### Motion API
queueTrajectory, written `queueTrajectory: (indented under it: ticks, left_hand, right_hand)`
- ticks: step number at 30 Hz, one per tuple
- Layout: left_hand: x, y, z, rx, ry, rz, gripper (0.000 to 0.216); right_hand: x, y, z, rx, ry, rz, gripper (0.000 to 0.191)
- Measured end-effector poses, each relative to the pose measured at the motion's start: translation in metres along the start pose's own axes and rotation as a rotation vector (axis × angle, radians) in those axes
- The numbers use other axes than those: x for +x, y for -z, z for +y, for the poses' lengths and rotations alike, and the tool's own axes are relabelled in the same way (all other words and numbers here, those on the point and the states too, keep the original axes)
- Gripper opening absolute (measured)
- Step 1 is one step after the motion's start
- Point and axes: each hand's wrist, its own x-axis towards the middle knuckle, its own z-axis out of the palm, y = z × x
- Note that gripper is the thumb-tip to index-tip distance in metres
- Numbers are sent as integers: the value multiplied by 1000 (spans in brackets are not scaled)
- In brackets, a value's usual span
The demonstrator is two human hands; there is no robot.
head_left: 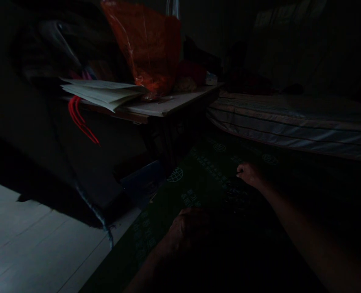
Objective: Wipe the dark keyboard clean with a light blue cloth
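The scene is very dark. My right hand (pixel 249 174) reaches forward and rests on a dark green printed sheet (pixel 198 179) spread on the floor, its fingers curled in. My left hand (pixel 188 228) lies lower on the same sheet, also curled into a loose fist. Whether either hand holds anything is lost in the shadow.
A low wooden table (pixel 168 106) stands ahead with an open book (pixel 102 92), an orange plastic bag (pixel 146 44) and red cords (pixel 79 120) hanging off it. A striped mattress (pixel 290 120) lies at right. Pale floorboards (pixel 30 240) show at lower left.
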Motion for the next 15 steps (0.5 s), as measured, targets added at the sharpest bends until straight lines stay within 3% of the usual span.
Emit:
queueTrajectory:
  ticks: [6, 10, 15]
  left_hand:
    - [1, 4, 9, -10, 3, -3, 36]
    - [1, 1, 5, -2, 0, -9, 34]
    - [0, -2, -5, -14, 11, -2, 32]
  right_hand:
    - [-33, 13, -13, 63, 66, 60, 8]
    - [-85, 18, -29, 209, 147, 74, 7]
    - [-159, 10, -53, 398, 140, 60, 9]
